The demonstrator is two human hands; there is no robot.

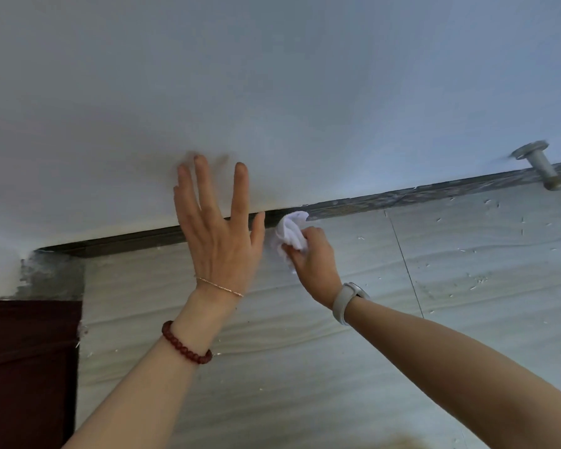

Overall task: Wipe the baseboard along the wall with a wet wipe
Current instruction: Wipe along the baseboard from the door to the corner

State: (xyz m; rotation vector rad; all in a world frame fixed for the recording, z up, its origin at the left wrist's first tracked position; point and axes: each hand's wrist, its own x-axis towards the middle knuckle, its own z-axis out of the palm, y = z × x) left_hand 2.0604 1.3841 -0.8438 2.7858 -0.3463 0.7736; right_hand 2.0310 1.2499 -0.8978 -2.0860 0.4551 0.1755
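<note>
A dark baseboard runs along the foot of the white wall, rising from left to right in the view. My right hand is closed around a crumpled white wet wipe, whose upper end touches the baseboard near the middle. My left hand is spread flat, fingers apart, palm toward the wall just left of the wipe, and it covers a stretch of the baseboard. The left wrist carries a thin chain and a red bead bracelet. A pale watch sits on the right wrist.
A grey metal door stopper sticks out of the wall just above the baseboard at the far right. The floor has pale wood-grain tiles with small white flecks. A dark red panel and a patch of bare grey plaster lie at the left.
</note>
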